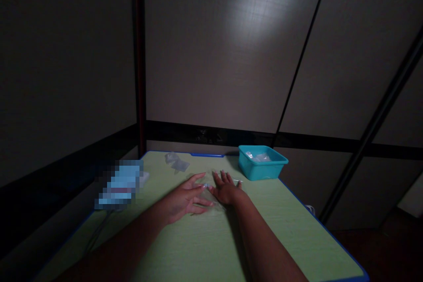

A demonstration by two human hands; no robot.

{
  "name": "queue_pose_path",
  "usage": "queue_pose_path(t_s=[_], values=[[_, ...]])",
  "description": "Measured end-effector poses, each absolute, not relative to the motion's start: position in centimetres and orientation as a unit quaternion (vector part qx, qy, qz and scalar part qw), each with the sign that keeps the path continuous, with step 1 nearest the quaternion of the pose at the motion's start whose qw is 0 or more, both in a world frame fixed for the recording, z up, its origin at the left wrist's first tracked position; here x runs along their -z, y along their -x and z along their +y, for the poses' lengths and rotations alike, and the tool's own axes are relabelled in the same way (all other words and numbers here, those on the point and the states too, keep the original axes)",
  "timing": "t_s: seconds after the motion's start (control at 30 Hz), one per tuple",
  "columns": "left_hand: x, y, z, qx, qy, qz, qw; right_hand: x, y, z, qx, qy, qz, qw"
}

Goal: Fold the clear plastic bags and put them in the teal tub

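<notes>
A clear plastic sheet or bag [216, 207] lies flat on the green table [198, 246], partly covered by both hands. My left hand [187, 198] rests at its left side with the fingers spread. My right hand [228, 188] lies palm down on its right part, fingers stretched out. Between the two thumbs sits a small, shiny, pale blue item [206, 185], too small to make out. The tips of both thumbs are close to it; whether they touch it is unclear.
A turquoise basket [264, 171] with clear plastic packets inside stands at the table's back right corner. Crumpled clear plastic [178, 164] lies at the back left. A blurred-out blue object [122, 183] with a cable is at the left edge. Dark panels rise behind.
</notes>
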State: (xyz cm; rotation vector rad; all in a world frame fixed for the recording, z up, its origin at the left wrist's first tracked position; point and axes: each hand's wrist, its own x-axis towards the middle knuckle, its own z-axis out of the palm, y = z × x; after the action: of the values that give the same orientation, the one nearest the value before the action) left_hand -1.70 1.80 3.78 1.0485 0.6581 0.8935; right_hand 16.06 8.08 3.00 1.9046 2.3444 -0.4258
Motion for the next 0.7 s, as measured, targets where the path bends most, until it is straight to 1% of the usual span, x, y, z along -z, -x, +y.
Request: queue_pose_path(t_s=[0.27,0.47,0.7], values=[[-4.0,1.8,1.6,-0.418,-0.48,0.303,0.709,-2.8,-16.1,8.3,0.144,-0.622,0.769,0.033],[-5.4,2.1,0.7,-0.331,-0.508,0.27,0.748,-2.9,-16.1,8.3,0.136,-0.619,0.771,0.063],[-6.1,3.6,1.0,-0.298,-0.536,0.304,0.729,-3.3,-16.0,7.9,0.136,-0.625,0.766,0.06]])
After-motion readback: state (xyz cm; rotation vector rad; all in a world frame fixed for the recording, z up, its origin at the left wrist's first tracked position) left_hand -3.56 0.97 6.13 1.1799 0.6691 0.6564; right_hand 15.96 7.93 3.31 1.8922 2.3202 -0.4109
